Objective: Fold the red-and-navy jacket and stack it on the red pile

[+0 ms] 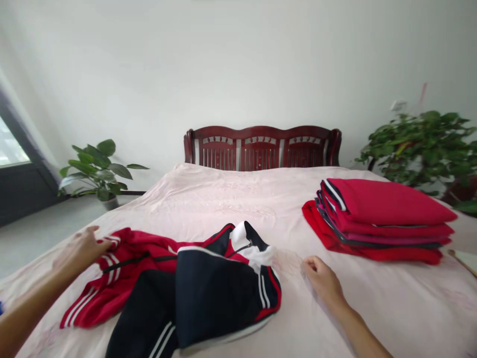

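Note:
A red and navy track jacket [219,283] lies crumpled on the pale pink bedspread [231,199], with a white collar and white stripes. My left hand [82,251] is at the jacket's red striped sleeve [112,266], its fingertips on the cuff end; the blurred fingers do not settle whether they grip it. My right hand [320,281] rests on the bedspread beside the jacket, with its fingers curled and nothing in them. To the right stands a stack of folded red garments [380,219] with dark and white trim.
A dark red wooden headboard [263,146] stands at the bed's far end against a white wall. Leafy potted plants stand at the left [97,171] and right [421,149]. A pale flat object [465,261] sits at the right edge.

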Motion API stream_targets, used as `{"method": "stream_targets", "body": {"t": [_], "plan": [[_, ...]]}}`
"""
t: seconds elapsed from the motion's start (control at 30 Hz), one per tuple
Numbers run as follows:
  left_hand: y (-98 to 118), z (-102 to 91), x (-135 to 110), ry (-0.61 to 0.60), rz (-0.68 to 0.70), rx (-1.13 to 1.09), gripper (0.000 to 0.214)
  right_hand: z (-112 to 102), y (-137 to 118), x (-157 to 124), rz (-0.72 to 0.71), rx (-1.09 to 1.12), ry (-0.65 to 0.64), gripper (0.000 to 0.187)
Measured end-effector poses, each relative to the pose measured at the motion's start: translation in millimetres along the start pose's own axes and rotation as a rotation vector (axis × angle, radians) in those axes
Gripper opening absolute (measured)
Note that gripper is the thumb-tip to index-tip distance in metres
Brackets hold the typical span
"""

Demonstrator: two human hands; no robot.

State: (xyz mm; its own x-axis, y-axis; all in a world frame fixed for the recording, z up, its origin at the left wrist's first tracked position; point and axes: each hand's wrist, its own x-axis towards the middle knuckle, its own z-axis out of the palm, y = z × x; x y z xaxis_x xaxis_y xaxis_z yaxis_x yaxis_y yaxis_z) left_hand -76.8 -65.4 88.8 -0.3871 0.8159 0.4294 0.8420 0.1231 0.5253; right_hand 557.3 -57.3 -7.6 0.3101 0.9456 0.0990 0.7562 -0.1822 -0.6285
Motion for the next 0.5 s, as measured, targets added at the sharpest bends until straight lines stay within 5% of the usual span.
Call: {"method": "stream_targets", "body": {"t": [0.1,0.23,0.37,0.5], "plan": [[8.2,29.8,-18.5,-0.168,0.176,0.147,0.072,11.6,7.4,-6.6,-0.015,-0.064,-0.074,0.026],[50.1,79.5,-44.4,-0.485,0.453,0.256,0.073,12.3,0.6,-10.6,-0.06,-0.141,-0.089,0.024],[83.4,109.1,-60.5,-0.664,0.44,0.343,0.057,10.5,2.2,-11.1,-0.088,-0.087,-0.09,0.025],[102.1,105.1,-56.0,-0.675,0.422,0.263,0.033,11.2,6.7,-12.6,-0.108,-0.058,-0.085,0.025]]}}
